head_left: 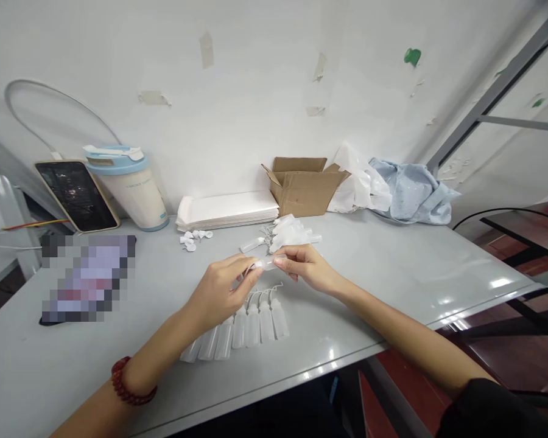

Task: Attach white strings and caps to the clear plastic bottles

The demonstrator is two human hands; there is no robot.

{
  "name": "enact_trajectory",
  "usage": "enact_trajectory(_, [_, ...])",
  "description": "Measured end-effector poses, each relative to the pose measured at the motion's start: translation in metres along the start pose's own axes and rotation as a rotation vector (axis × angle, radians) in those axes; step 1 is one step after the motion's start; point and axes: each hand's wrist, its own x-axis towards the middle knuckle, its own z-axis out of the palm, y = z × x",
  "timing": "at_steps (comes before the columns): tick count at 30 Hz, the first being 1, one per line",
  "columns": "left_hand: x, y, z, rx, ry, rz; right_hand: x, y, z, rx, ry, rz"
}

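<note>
Between my two hands a small translucent plastic bottle (pixel 268 263) lies nearly level above the table. My left hand (pixel 226 283) pinches the white cap (pixel 257 265) at one end of it. The bottle's other end sits between the thumb and fingers of my right hand (pixel 308 264). Below them, several capped bottles (pixel 252 328) with thin curved tips lie side by side, partly covered by my left hand and forearm. Just beyond my hands is a loose heap of similar bottles (pixel 290 233). Several small white caps (pixel 190 243) are scattered left of that heap.
Along the wall stand a phone (pixel 75 194) on a cable, a tumbler (pixel 134 188), a stack of white flat boxes (pixel 228 210), an open cardboard box (pixel 305 191), a white plastic bag (pixel 358 182) and blue cloth (pixel 411 191). A blurred-out object (pixel 89 280) lies left on the table (pixel 393 261).
</note>
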Motion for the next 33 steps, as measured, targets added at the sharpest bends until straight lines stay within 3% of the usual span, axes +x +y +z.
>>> enact_trajectory(5, [0.003,0.009,-0.005,-0.135,-0.162,-0.276,-0.002,-0.003,0.000,-0.089,-0.004,-0.024])
enact_trajectory(14, [0.005,0.014,-0.010,-0.299,-0.201,-0.440,-0.002,-0.001,-0.002,-0.037,-0.045,0.017])
enact_trajectory(23, [0.000,0.011,-0.001,0.002,-0.076,-0.185,0.002,0.001,-0.002,0.033,-0.042,0.068])
enact_trajectory(29, [-0.004,0.001,0.003,0.171,-0.043,0.029,0.004,0.000,0.000,0.226,-0.091,0.150])
enact_trajectory(33, [-0.006,-0.002,0.005,0.266,-0.053,0.102,0.004,0.003,0.000,0.246,-0.091,0.183])
